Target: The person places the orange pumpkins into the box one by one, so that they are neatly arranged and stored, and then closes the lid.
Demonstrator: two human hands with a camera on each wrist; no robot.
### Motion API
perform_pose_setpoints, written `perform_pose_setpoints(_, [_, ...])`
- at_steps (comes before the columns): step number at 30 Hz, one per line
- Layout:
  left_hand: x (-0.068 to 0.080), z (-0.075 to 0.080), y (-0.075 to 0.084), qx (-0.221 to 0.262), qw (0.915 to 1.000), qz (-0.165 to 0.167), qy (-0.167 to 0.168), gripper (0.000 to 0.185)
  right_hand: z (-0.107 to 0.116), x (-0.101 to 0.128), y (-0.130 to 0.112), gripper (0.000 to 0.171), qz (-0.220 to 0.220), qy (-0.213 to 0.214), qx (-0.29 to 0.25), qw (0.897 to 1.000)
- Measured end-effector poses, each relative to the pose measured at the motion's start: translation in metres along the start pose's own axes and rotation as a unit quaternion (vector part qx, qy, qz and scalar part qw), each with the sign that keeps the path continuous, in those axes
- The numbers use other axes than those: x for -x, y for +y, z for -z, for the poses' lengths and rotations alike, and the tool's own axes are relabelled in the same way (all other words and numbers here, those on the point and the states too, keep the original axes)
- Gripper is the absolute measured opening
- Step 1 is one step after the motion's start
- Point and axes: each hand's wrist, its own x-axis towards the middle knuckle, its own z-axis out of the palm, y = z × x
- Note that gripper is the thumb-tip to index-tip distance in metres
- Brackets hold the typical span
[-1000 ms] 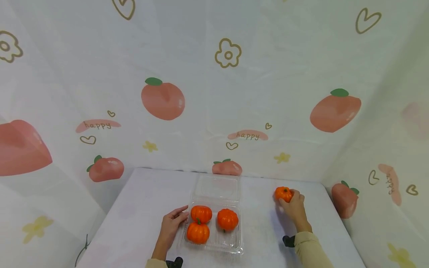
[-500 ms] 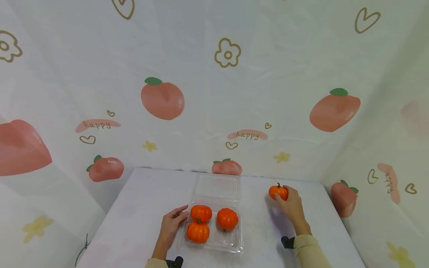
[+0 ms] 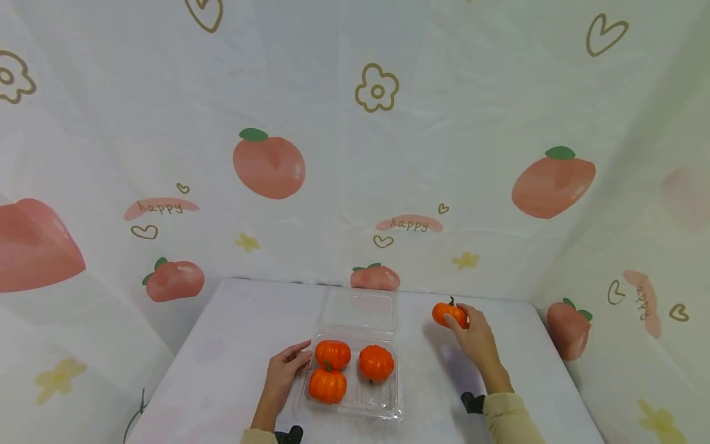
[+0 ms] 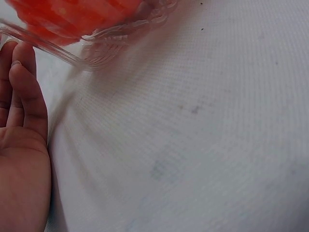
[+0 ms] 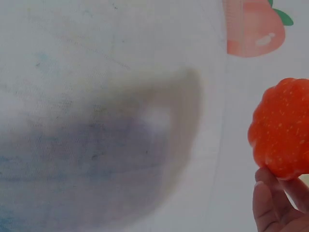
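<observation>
My right hand (image 3: 479,340) grips a small orange pumpkin (image 3: 444,313) with a dark green stem, above the right part of the table. In the right wrist view its ribbed orange underside (image 5: 285,130) shows over the fingertips (image 5: 263,193). A clear plastic clamshell box (image 3: 383,402) lies with its lid folded back, holding three similar pumpkins: one at back left (image 3: 333,354), one at front left (image 3: 327,387) and one on the right (image 3: 376,362). My left hand (image 3: 281,377) rests at the box's left side, its extended fingers (image 4: 29,92) right at the rim.
The transparent lid (image 3: 360,310) lies toward the back of the white-covered table (image 3: 238,333). Behind the table hangs a white curtain (image 3: 333,160) printed with peaches and flowers, which also flanks both sides.
My right hand has lifted the pumpkin off the table and carried it left, its stem now pointing up. The left hand and the box have stayed in place.
</observation>
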Motion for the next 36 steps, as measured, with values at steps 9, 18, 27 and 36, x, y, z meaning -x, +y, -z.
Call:
perform_pose_setpoints(9, [0.001, 0.000, 0.001, 0.005, 1.0000, -0.005, -0.007, 0.044, -0.002, 0.004, -0.011, 0.068, 0.019, 0.012, 0.003, 1.000])
perform_pose_setpoints(18, [0.002, 0.000, 0.002, 0.004, 1.0000, -0.006, -0.004, 0.045, -0.004, 0.009, -0.016, 0.065, 0.036, -0.004, -0.017, 0.999])
perform_pose_setpoints(27, [0.001, 0.000, 0.000, -0.004, 0.9999, -0.016, -0.003, 0.044, -0.006, 0.015, -0.022, 0.067, 0.042, -0.011, -0.014, 0.999])
perform_pose_setpoints(36, [0.002, 0.000, 0.003, 0.006, 1.0000, 0.001, -0.004, 0.045, -0.006, 0.022, -0.031, 0.067, 0.039, -0.026, -0.022, 0.999])
